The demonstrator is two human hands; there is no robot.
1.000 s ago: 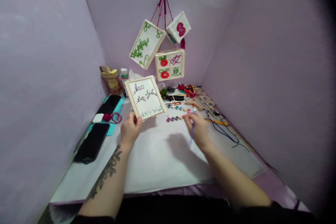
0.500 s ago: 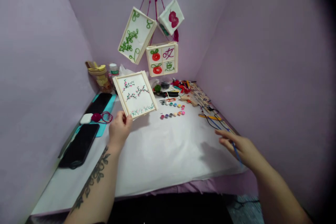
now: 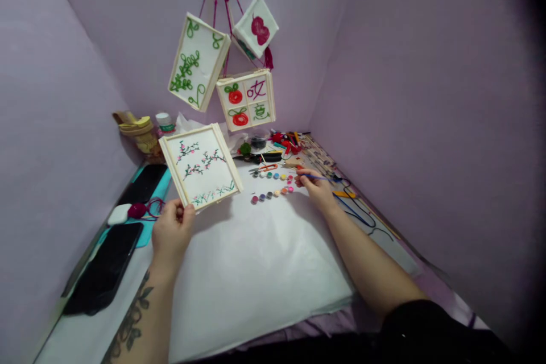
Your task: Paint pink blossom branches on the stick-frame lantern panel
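Observation:
My left hand (image 3: 174, 233) grips the lower left corner of a wood-framed painted panel (image 3: 201, 168), holding it tilted above the table. Pink blossoms on dark branches and a strip of green leaves decorate its white face. My right hand (image 3: 314, 186) is closed around a thin blue paintbrush (image 3: 318, 177), and its fingertips are at the right end of the paint pots. Two rows of small paint pots, a back row (image 3: 276, 176) and a front row (image 3: 273, 195), lie on the white-covered table (image 3: 256, 261).
Three decorated panels, one with green vines (image 3: 198, 62), hang from purple cords at the back wall. Two black phones (image 3: 104, 267) and a magenta yarn ball (image 3: 137, 211) lie at left. Pliers (image 3: 268, 157), scissors and a cable (image 3: 360, 210) lie behind and right. Walls stand close on both sides.
My right hand has moved left and forward with the paintbrush, from the table's right edge to the paint pots. The view has shifted; my left hand still holds the panel.

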